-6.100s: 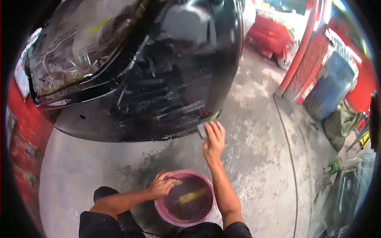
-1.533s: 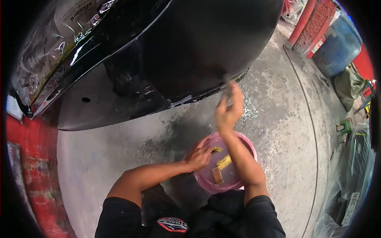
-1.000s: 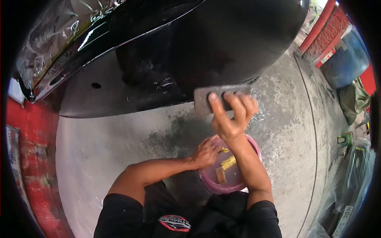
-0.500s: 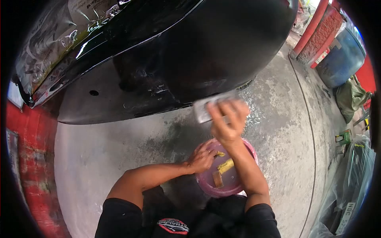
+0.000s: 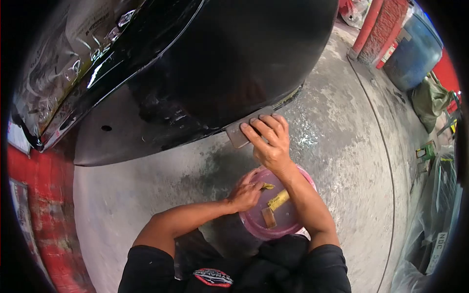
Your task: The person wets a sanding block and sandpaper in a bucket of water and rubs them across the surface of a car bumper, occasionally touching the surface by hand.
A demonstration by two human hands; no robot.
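Note:
My right hand (image 5: 269,139) is closed on a grey sanding block (image 5: 237,135), its fingers over the top. The block rests against the lower edge of a black car bumper (image 5: 220,73), which has scuffed patches. At the left side of a pink tub of cloudy water (image 5: 250,227), my left hand (image 5: 246,194) has its fingers curled on a small yellow piece (image 5: 267,186) whose kind I cannot make out. In the tub lie a yellow labelled block (image 5: 279,199) and a brown piece (image 5: 268,218).
Plastic sheeting (image 5: 58,68) covers part of the car at upper left. A red wall (image 5: 44,195) stands to the left. To the right are a red post (image 5: 378,34), a blue drum (image 5: 414,53), a green sack (image 5: 431,102) and plastic-wrapped parts (image 5: 430,229). The concrete floor (image 5: 351,146) has wet spots.
My right hand, blurred before, has brought the block up against the bumper's lower edge. My left hand stays at the tub with the yellow piece. The view has shifted slightly.

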